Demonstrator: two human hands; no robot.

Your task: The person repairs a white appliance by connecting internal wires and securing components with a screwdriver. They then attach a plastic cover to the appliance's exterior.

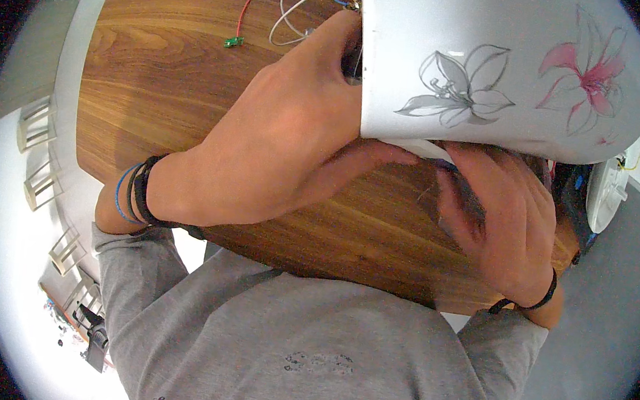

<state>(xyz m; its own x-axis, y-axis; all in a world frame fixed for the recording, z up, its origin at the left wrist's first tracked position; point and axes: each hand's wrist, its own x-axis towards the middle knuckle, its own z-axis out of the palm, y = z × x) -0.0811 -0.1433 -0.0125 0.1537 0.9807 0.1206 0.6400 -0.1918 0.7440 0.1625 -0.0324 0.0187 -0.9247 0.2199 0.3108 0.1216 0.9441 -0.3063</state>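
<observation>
A white, curved appliance housing (521,77) lies on its side at the upper right, printed with a grey flower and a pink one. My left hand (288,122) grips its open left end; the fingers reach inside out of sight and the thumb stretches along the near edge. Close to that thumb, my right hand (510,222) is curled against the housing's near underside. Its fingertips are partly hidden beneath the edge and slightly blurred, so what they pinch cannot be made out.
The wooden table (149,74) has a curved left edge. A red wire with a green connector (233,42) and a looped white wire (275,27) trail from the housing's left. At the right stands a white rounded part (607,196) with thin wires. Several chairs (41,182) are far left.
</observation>
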